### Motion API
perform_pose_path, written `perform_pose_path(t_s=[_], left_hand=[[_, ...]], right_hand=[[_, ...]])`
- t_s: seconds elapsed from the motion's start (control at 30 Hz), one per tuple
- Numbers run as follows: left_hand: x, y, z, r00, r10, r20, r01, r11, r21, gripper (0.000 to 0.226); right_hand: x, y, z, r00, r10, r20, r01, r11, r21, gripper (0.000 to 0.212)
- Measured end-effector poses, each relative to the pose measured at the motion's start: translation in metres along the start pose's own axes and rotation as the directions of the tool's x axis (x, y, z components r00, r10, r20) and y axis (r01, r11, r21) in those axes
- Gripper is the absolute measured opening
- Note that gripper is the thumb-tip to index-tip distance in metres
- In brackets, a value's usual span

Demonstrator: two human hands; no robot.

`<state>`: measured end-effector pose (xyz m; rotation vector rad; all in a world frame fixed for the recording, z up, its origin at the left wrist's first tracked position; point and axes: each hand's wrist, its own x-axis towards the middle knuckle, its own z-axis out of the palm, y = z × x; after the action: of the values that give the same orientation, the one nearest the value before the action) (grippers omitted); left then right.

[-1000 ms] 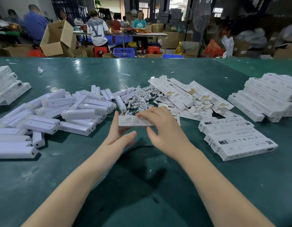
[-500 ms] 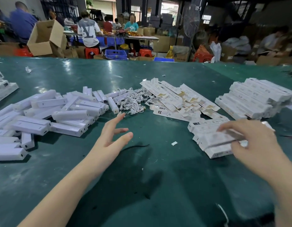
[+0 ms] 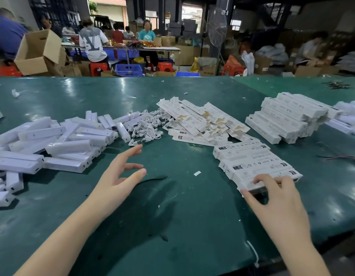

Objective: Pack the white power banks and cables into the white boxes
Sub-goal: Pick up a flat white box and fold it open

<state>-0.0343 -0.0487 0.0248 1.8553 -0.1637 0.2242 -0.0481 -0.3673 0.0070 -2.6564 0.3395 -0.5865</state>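
A heap of white power banks (image 3: 69,146) lies on the left of the green table (image 3: 172,226). Behind my hands is a tangle of white cables (image 3: 146,128), with a pile of flat unfolded white boxes (image 3: 202,120) to its right. A row of filled white boxes (image 3: 252,156) lies at the right. My right hand (image 3: 276,200) holds the nearest box (image 3: 250,185) of that row, fingers on top and thumb at its near left corner. My left hand (image 3: 120,176) hovers with spread fingers over bare table, just short of the cables, holding nothing.
A larger stack of closed white boxes (image 3: 288,116) stands at the far right, with more white items (image 3: 350,114) beyond it. Paper scraps (image 3: 197,173) dot the table. People work at tables past the far edge, among cardboard cartons (image 3: 39,52).
Both hands held a box at the centre. My right hand then carried it right and now has it at the near end of the row. My left hand let go and stays spread.
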Motion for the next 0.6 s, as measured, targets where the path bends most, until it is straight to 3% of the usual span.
perform_pose_path(t_s=[0.17, 0.33, 0.47, 0.6], left_hand=[[0.001, -0.001, 0.000, 1.000, -0.020, -0.010, 0.020, 1.000, 0.003, 0.043], [0.003, -0.005, -0.001, 0.999, -0.045, -0.016, 0.045, 0.998, 0.031, 0.032], [0.004, -0.007, -0.001, 0.999, -0.020, -0.045, 0.025, 0.993, 0.119, 0.024], [0.007, -0.011, -0.002, 0.998, 0.020, -0.066, -0.002, 0.966, 0.257, 0.022]], right_hand=[[0.008, -0.005, -0.005, 0.997, 0.073, 0.026, -0.073, 0.997, 0.007, 0.023], [0.015, -0.022, -0.011, 1.000, 0.007, 0.018, -0.007, 1.000, 0.009, 0.023], [0.040, -0.053, -0.005, 0.982, -0.160, 0.102, 0.158, 0.987, 0.020, 0.022], [0.084, -0.089, 0.023, 0.897, -0.334, 0.289, 0.388, 0.909, -0.153, 0.040]])
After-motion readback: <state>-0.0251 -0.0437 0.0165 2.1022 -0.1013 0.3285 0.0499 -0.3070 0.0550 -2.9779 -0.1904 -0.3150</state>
